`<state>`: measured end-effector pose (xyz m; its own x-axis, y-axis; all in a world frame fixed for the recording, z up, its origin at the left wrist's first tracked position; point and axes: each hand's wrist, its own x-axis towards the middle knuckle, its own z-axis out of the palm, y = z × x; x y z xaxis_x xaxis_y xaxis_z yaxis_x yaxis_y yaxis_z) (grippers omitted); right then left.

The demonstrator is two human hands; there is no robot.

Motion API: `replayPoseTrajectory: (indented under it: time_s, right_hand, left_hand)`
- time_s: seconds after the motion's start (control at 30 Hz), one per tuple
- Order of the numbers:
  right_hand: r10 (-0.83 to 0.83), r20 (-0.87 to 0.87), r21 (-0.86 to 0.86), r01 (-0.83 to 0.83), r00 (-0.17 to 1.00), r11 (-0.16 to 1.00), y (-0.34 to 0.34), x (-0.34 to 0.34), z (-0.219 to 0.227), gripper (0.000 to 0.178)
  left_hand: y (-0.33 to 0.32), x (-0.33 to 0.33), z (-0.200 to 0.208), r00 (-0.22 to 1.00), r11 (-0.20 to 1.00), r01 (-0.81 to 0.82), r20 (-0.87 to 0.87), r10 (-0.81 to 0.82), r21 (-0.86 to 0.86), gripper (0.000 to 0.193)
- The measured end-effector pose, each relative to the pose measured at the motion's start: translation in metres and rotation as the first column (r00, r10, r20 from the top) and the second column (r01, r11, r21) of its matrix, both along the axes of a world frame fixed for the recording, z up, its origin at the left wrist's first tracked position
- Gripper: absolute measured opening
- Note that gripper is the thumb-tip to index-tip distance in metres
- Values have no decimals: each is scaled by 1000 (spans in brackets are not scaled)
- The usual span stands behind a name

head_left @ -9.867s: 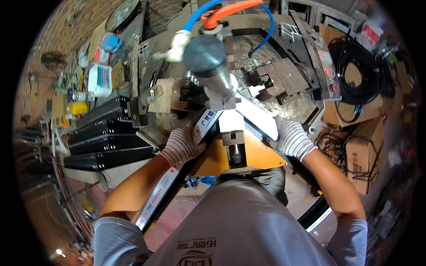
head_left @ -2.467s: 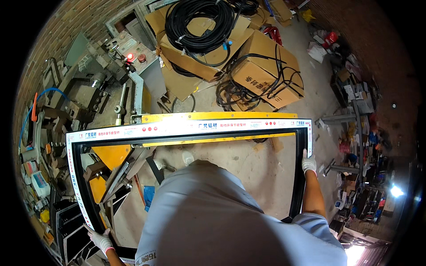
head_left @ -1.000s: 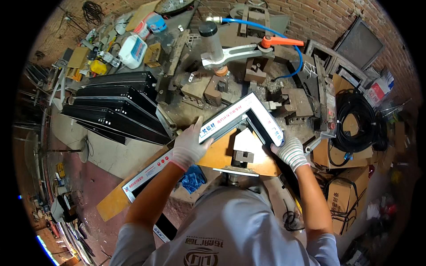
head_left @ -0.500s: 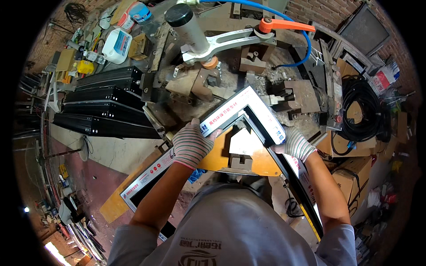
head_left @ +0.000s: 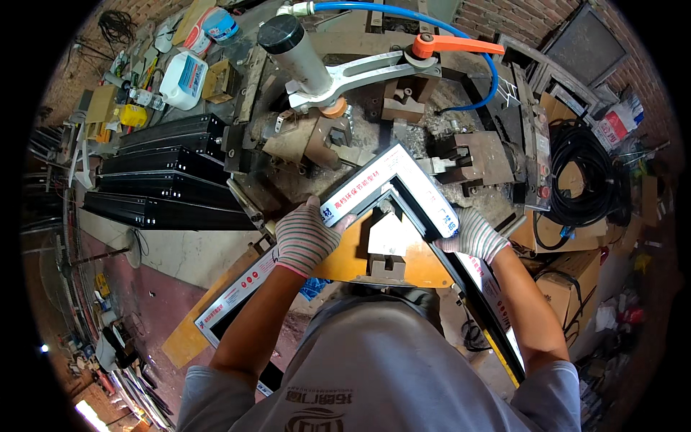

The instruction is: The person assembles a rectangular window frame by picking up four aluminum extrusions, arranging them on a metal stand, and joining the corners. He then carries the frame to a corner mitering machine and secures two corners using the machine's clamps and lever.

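Note:
A window frame [head_left: 373,180] of dark profiles, its faces covered with white printed film, lies with its mitred corner pointing away from me. My left hand [head_left: 308,241], in a striped knit glove, is wrapped round the left profile, thumb on the film. The other profile is gripped by my right hand [head_left: 475,236], gloved alike, just below the corner; some of its fingers are hidden under the profile. The corner's tip lies between two brown metal blocks [head_left: 479,160] of a corner-joining machine. Inside the corner sits a pale pointed block [head_left: 389,236] on an orange-yellow plate [head_left: 345,265].
Above the machine stands a grey cylinder [head_left: 296,57] on a metal arm, with an orange lever [head_left: 461,45] and a blue hose [head_left: 432,23]. Black profiles [head_left: 165,187] are stacked at left, near a white jug [head_left: 184,81]. Coiled black hose [head_left: 586,176] and cardboard boxes [head_left: 568,288] lie at right.
The view has shifted slightly, and the machine and bench appear a little to the left. Both hands keep their hold on the frame, whose corner stays between the blocks.

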<state>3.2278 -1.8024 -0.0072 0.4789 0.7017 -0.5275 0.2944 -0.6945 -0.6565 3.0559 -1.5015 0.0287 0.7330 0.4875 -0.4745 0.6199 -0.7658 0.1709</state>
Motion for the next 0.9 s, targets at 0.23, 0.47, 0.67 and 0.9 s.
replayPoseTrajectory:
  time_s: [0.23, 0.47, 0.67, 0.9]
  right_hand:
    - [5, -31, -91, -7, 1000, 996, 7, -1, 12, 64]
    - [69, 46, -52, -67, 997, 996, 3, 0, 8, 61]
    - [81, 67, -87, -75, 994, 993, 1, 0, 4, 60]
    - [86, 71, -59, -82, 994, 995, 8, -4, 23, 62]
  left_hand:
    - [1, -3, -3, 999, 1000, 17, 47, -17, -16, 74]
    - [29, 7, -10, 368, 807, 149, 790, 490, -571, 38]
    - [85, 104, 103, 265, 825, 276, 865, 427, -492, 63]
    - [32, 71, 135, 637, 738, 527, 771, -15, -422, 50]
